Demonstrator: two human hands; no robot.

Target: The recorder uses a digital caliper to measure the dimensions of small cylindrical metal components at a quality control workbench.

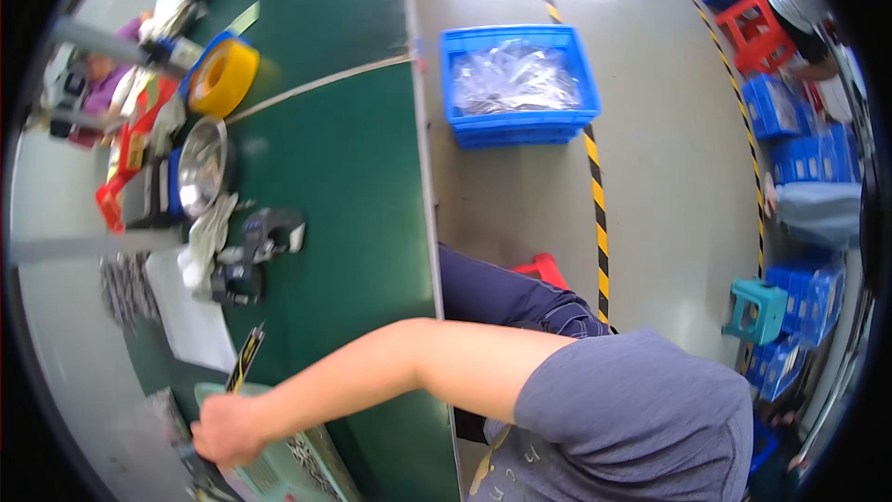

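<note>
My right arm reaches left across the green table, and my right hand is closed above the rim of a pale green plastic basket. A slim black-and-yellow tool with a narrow dark tip sticks up out of the fist; its lower end is hidden by the fingers. Inside the basket lie small dark-and-light patterned pieces, partly covered by my forearm. Some clear-wrapped items lie beyond the hand. My left hand does not show.
On the table are a white sheet, a black C-shaped measuring tool, pale gloves, a metal bowl and a yellow tape roll. A blue crate of plastic bags stands on the floor. Other people are nearby.
</note>
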